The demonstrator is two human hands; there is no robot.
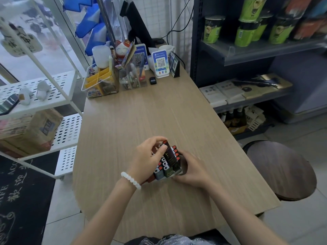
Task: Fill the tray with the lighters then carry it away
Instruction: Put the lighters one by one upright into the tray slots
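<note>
Left hand [149,155] pinching upright lighter [170,155], red cap up, over tray [177,173]

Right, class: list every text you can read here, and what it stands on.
"迎": black floor mat, other characters cut off.
"休": hanging window sign.
"生": book cover.
Too small or blurred: QR stands, green cups, held lighter.

Both forearms are bare, with no sleeves reaching into view. The left hand [150,156] wears a ring on one finger, and its wrist carries a bracelet of round, milky-white beads [131,180] — the right hand [190,171] wears nothing. At the bottom edge, dark patterned clothing [169,240] shows.
</note>
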